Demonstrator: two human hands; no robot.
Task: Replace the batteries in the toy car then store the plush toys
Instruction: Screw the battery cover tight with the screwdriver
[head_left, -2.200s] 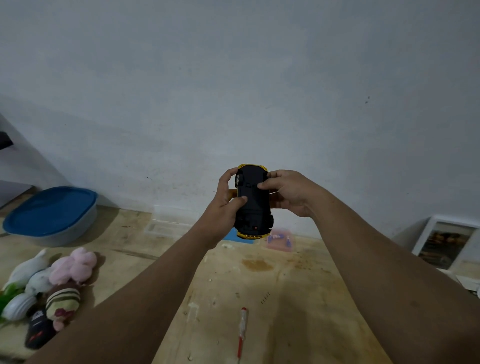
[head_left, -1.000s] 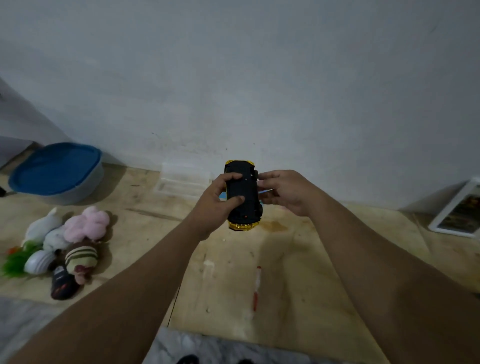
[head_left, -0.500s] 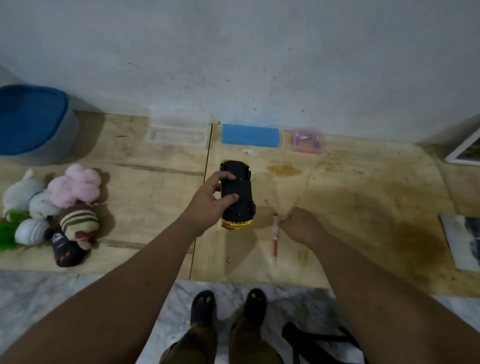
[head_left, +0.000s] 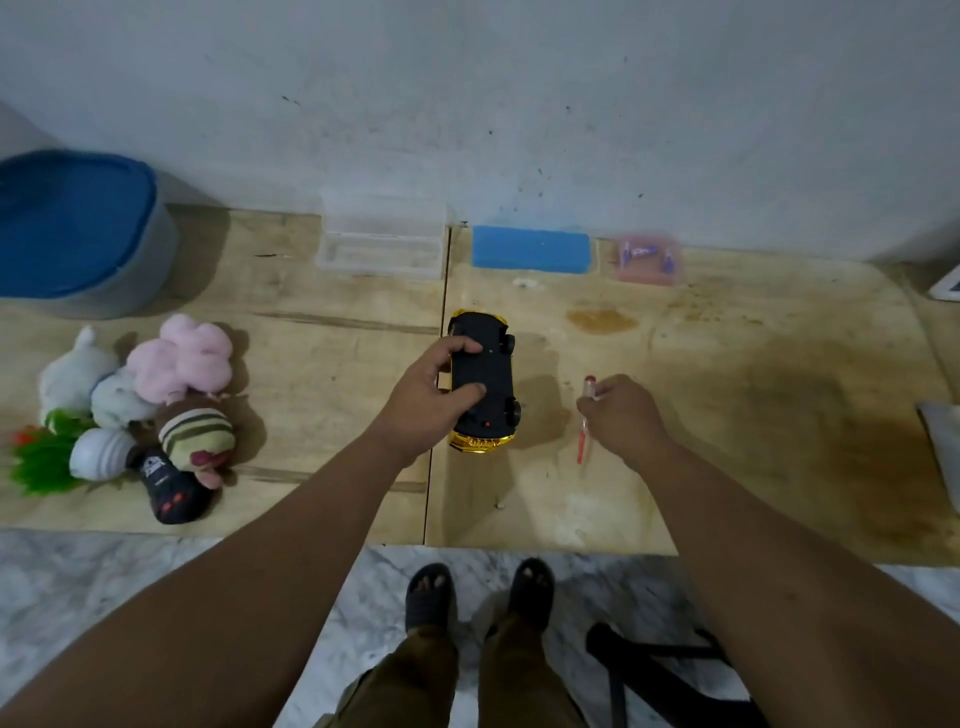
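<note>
1. Plywood sheets form the tabletop (head_left: 322, 291), pushed against a pale scuffed wall, with marble floor and the person's sandalled feet below its near edge.
2. At the middle of the tabletop sits the toy car (head_left: 483, 384), turned belly up so its black underside faces the camera; that is probably deliberate, since a battery cover would be reached from this side.
3. Its long axis runs from the near edge toward the wall, tilted only slightly; the gold end points at the person, and the wheels show along its right flank.
4. The left hand (head_left: 423, 400) has its grip closed around the car, thumb and fingers pressing across the underside, seemingly to steady it for work.
5. The right hand (head_left: 621, 415) is curled over a red screwdriver (head_left: 586, 421) lying just right of the car; the grip looks closed around the handle, though whether the tool has left the wood cannot be told.
6. I judge the step in hand to be fetching the tool for the cover screw.
7. Farther back by the wall lie a clear tray (head_left: 382, 249), a blue block (head_left: 530, 249) and a small pink case (head_left: 647, 260).
8. Well to the left, the plush toys (head_left: 156, 395) sit heaped together, near a blue-lidded bin (head_left: 78, 228), likely their store.
</note>
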